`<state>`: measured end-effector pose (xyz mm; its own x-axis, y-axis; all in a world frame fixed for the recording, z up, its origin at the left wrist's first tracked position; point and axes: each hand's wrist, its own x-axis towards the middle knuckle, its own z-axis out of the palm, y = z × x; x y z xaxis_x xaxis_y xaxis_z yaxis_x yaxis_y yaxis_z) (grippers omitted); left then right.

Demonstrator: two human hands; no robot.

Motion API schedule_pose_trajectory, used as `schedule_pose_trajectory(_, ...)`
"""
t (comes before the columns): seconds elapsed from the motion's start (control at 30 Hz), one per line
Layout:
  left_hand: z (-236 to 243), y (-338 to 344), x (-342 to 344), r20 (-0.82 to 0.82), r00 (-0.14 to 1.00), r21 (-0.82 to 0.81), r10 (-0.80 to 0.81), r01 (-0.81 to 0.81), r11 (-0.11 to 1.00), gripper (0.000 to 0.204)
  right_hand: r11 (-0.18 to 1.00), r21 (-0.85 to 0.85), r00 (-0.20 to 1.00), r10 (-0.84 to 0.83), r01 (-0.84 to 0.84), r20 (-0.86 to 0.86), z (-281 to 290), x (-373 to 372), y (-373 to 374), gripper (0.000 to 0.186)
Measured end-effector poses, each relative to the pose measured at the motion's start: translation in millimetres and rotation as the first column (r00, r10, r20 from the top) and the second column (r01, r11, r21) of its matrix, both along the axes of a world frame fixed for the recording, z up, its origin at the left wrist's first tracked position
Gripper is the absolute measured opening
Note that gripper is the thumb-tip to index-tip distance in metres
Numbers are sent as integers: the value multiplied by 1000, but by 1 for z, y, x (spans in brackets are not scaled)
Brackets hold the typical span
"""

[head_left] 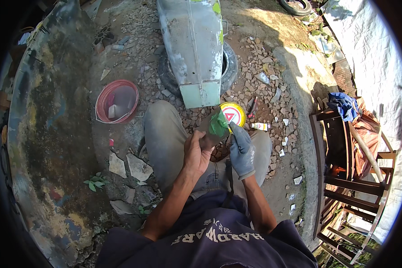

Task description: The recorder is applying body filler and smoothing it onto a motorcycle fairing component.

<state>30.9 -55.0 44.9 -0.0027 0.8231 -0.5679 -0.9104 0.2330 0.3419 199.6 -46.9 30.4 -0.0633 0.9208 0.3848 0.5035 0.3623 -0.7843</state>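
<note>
My bare left hand (195, 154) is closed round the lower end of a dark flat plate (209, 139), held tilted above my lap. A lump of bright green paste (219, 123) lies on the plate's upper part. My right hand (242, 153), in a grey work glove, has its fingers closed beside the paste. A small pale edge shows at its fingertips, but I cannot make out the tool. Just beyond stands a round yellow tin (240, 112) with a white and red top, partly behind the paste. A small yellow and white tube or box (259, 126) lies to its right.
A long grey metal panel (193, 49) rests on a tyre (230, 67) ahead of me. At left stands a red bucket (102, 102) with cloudy liquid. A red-handled tool (253, 107) lies on rubble. A wooden rack (357, 185) stands right; a stained slab (53, 134) lies left.
</note>
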Motion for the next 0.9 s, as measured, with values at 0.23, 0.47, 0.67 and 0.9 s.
schedule_pose_trajectory(0.23, 24, 5, -9, -349, 928, 187, 132, -70, 980, 19, 879, -470, 919, -246, 78, -307, 50, 27, -9, 33)
schedule_pose_trajectory(0.47, 8, 0, -6, -703, 685, 368, 194, 116, 923, 31, 733, -655, 639, -417, -183, -646, 73, 5, -24, 34)
schedule_pose_trajectory(0.67, 7, -7, -9, -781, 594, 390, 194, 221, 894, 28, 640, -720, 594, -478, -269, -647, 36, -2, -17, 29)
schedule_pose_trajectory(0.9, 12, -12, -27, -961, 235, 240, 143, 461, 854, 24, 639, -659, 499, -452, -397, -739, 32, -14, 0, 30)
